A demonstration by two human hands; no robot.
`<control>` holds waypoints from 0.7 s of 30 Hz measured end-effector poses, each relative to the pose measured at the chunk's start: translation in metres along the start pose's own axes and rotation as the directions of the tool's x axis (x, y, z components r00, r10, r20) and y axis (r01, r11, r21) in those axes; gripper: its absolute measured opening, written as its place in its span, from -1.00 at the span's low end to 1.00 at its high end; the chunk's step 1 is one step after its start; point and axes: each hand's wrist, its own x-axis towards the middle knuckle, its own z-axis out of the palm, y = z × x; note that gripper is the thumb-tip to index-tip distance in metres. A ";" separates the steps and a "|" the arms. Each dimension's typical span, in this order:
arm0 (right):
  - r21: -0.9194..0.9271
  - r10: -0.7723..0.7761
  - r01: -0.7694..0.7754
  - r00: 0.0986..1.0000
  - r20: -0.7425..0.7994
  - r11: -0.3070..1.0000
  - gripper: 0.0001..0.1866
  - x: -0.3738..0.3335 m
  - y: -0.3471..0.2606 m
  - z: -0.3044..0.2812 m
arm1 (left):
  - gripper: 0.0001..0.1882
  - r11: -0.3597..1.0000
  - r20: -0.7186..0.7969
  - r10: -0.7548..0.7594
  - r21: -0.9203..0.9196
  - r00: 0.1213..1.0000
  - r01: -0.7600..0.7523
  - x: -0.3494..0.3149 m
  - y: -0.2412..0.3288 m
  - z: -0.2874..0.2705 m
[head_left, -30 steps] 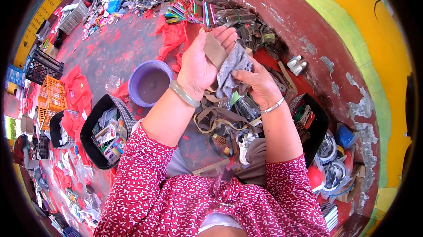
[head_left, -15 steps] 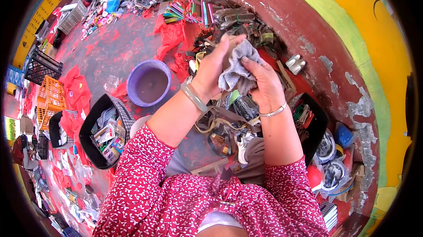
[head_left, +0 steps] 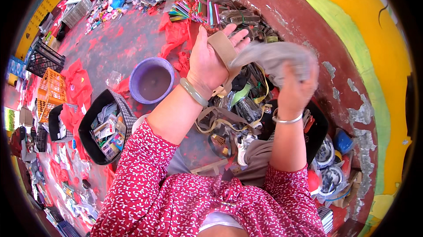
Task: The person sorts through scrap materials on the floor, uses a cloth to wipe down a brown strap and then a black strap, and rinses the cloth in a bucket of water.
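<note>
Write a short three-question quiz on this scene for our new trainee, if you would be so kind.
1. Which hand holds the gray cloth?
2. True or false: the purple bucket stands to the left of the left hand.
3. What lies across the left palm? A) a spoon; B) a tan strap; C) a blue cup.

Key:
1. The right hand.
2. True.
3. B.
</note>
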 end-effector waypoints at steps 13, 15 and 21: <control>-0.273 0.021 0.050 0.968 0.252 0.961 -0.72 -0.020 0.041 0.040 | -0.29 0.992 -0.028 -0.116 -0.044 0.993 0.115 -0.018 -0.047 0.009; -0.238 -0.116 0.219 0.916 0.383 0.946 -0.69 -0.036 0.032 0.043 | -0.29 0.998 -0.136 -0.056 -0.007 0.989 0.056 -0.009 -0.024 0.002; -0.182 0.011 0.024 0.982 0.190 0.983 -0.71 -0.020 0.045 0.046 | -0.25 0.963 -0.011 0.058 0.264 0.998 -0.053 -0.016 -0.053 0.012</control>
